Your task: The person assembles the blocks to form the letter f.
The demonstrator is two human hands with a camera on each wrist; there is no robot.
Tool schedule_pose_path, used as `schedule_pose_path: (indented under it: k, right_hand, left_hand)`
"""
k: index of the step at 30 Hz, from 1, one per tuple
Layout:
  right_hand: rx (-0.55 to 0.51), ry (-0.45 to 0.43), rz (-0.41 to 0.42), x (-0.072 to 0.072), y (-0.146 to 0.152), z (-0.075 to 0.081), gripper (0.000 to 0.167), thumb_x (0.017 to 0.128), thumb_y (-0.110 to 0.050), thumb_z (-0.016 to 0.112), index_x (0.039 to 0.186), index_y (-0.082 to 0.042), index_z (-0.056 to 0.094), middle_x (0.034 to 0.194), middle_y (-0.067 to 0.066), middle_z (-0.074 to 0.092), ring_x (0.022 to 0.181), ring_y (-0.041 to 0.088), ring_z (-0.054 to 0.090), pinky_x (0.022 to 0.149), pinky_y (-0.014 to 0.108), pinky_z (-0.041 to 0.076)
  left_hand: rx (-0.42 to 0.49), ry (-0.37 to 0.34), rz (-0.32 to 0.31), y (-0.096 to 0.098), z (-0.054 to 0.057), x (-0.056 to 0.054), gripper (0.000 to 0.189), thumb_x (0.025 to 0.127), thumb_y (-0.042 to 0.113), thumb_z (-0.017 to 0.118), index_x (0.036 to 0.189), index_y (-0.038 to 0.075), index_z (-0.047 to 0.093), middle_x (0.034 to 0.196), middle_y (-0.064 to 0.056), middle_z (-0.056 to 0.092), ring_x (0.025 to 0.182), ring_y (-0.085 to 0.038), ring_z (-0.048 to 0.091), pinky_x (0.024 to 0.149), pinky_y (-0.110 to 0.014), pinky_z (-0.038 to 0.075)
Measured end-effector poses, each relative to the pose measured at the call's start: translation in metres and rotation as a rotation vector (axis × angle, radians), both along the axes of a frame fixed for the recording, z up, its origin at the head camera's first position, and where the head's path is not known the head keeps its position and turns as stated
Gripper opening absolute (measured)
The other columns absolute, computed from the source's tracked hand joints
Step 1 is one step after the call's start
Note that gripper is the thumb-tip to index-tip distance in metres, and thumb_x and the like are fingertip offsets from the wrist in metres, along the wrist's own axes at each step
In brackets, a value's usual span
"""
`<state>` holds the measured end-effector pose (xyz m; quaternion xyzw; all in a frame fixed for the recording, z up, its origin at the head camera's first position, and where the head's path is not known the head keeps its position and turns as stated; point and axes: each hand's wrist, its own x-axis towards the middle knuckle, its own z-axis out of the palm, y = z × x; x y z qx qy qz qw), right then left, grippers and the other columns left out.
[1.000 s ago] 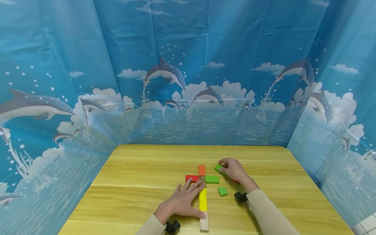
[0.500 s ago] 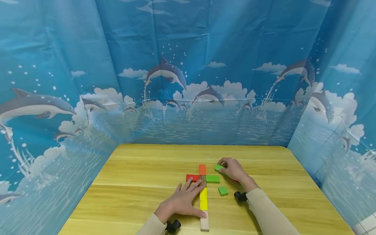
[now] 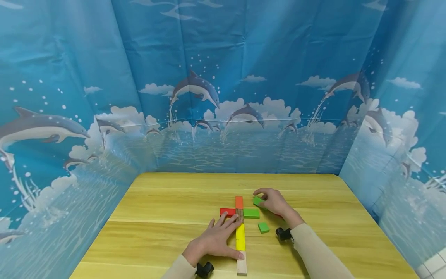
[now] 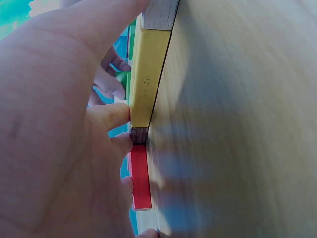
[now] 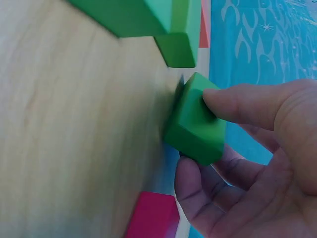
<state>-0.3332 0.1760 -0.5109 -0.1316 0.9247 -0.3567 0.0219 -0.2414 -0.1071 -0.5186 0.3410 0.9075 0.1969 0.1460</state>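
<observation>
Here we have the right hand (image 3: 276,202) pinching a green block (image 5: 192,121), right of the orange block (image 3: 239,202) and apart from it! We watch the left hand (image 3: 216,238), fingers spread over the red block (image 3: 226,211) and brown block (image 3: 239,212) (thumb on the pale block (image 3: 242,267)).

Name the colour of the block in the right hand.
The block is plain green, clearest in the right wrist view.

Blue dolphin-print curtain (image 3: 230,85) behind yellow wood-grain table (image 3: 156,211); white tiles (image 3: 434,264), lower right.
</observation>
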Motion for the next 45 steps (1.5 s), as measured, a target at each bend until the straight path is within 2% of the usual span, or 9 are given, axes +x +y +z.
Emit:
schedule_pose_path:
  k: [4, 9, 22, 30, 39, 45]
  right_hand:
    - [0.008, 0.009, 0.022, 0.000, -0.001, 0.004, 0.033, 0.091, 0.001, 0.068, 0.122, -0.011, 0.072, 0.101, 0.007, 0.068, 0.086, 0.021, 0.064, 0.070, 0.040, 0.054]
    - [0.000, 0.004, 0.006, -0.002, -0.002, 0.005, 0.030, 0.092, -0.001, 0.070, 0.120, -0.010, 0.071, 0.095, 0.005, 0.066, 0.083, 0.018, 0.062, 0.067, 0.036, 0.054]
    - [-0.058, 0.052, -0.042, -0.006, -0.006, 0.009, 0.033, 0.089, -0.001, 0.075, 0.120, -0.008, 0.067, 0.097, 0.007, 0.064, 0.084, 0.020, 0.060, 0.063, 0.035, 0.051]
    - [-0.088, 0.059, -0.062, -0.008, -0.013, 0.011, 0.032, 0.089, -0.003, 0.076, 0.120, -0.008, 0.067, 0.094, 0.006, 0.063, 0.075, 0.019, 0.058, 0.060, 0.035, 0.049]
    - [-0.175, 0.061, -0.124, -0.012, -0.017, 0.009, 0.030, 0.088, -0.007, 0.078, 0.115, -0.012, 0.067, 0.096, 0.008, 0.063, 0.078, 0.022, 0.059, 0.062, 0.036, 0.049]
    - [-0.238, 0.037, -0.156, -0.016, -0.020, 0.005, 0.029, 0.088, -0.007, 0.078, 0.113, -0.013, 0.063, 0.096, 0.010, 0.061, 0.071, 0.024, 0.058, 0.060, 0.036, 0.050]
  left_hand:
    - [0.002, -0.001, 0.002, 0.000, 0.000, 0.000, 0.102, 0.081, 0.080, 0.058, 0.163, 0.035, 0.016, 0.169, 0.005, 0.008, 0.154, -0.031, 0.001, 0.112, -0.072, 0.011]
    - [0.007, -0.014, 0.002, 0.000, 0.001, 0.000, 0.102, 0.082, 0.078, 0.060, 0.163, 0.034, 0.017, 0.169, 0.005, 0.008, 0.154, -0.031, 0.001, 0.112, -0.072, 0.011]
    - [0.014, -0.010, 0.004, 0.001, 0.001, 0.000, 0.102, 0.082, 0.079, 0.060, 0.163, 0.035, 0.016, 0.169, 0.006, 0.008, 0.154, -0.031, 0.001, 0.112, -0.072, 0.011]
    - [0.016, -0.006, 0.004, 0.000, -0.001, -0.001, 0.103, 0.081, 0.080, 0.058, 0.163, 0.035, 0.016, 0.169, 0.006, 0.008, 0.154, -0.030, 0.000, 0.112, -0.073, 0.010]
    - [0.015, 0.001, -0.003, 0.000, -0.002, -0.002, 0.102, 0.082, 0.080, 0.058, 0.163, 0.035, 0.015, 0.169, 0.006, 0.007, 0.154, -0.030, 0.000, 0.111, -0.073, 0.011]
    - [0.019, 0.007, -0.008, 0.000, -0.003, -0.002, 0.102, 0.082, 0.081, 0.057, 0.163, 0.035, 0.015, 0.169, 0.006, 0.007, 0.154, -0.031, 0.000, 0.111, -0.074, 0.011]
